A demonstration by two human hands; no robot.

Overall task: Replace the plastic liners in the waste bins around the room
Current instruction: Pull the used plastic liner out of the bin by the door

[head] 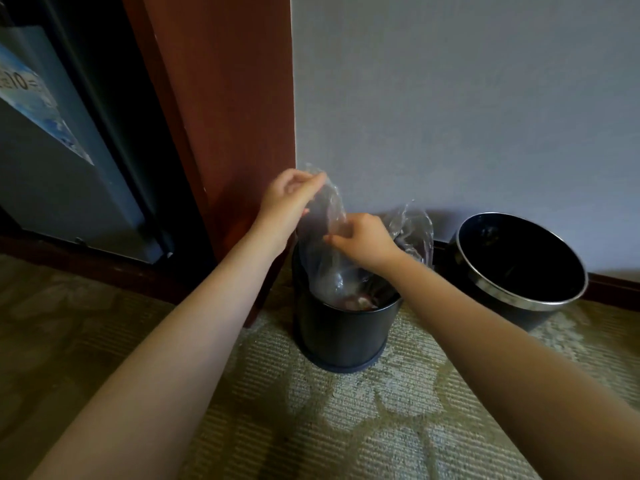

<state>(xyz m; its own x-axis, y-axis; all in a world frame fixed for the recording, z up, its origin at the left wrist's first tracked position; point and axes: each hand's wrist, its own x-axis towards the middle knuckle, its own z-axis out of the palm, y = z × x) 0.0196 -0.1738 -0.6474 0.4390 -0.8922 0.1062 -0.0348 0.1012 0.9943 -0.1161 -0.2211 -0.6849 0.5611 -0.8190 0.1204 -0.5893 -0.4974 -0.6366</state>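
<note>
A small black bin [343, 330] stands on the patterned carpet [363, 410], close to the foot of a red-brown wooden post [225, 116] and near the grey wall [467, 98]. A clear plastic liner [323, 261] rises out of its mouth. The liner's lower part is inside the bin, where something reddish and pale shows through the film at the bottom. Its upper part is drawn up above the rim.

Both bare arms reach in from the near side. The left hand [289, 194] is the higher and farther of the 2, up beside the post. Its fingers are curled and pinch the liner's top edge, so the film hangs down from them into the bin. The right hand [363, 242] is lower, just above the bin's mouth and to the right of the hanging film. Its fingers are bent and pinch a fold of the liner at its left side. More crumpled film stands up behind this hand, over the bin's far right rim.

To the right, apart from the black bin, a wider steel-rimmed bin [526, 303] sits by the dark skirting, its dark inside turned toward the viewer. At far left is a dark door [52, 188] with a blue and white sticker [31, 98] on it.
</note>
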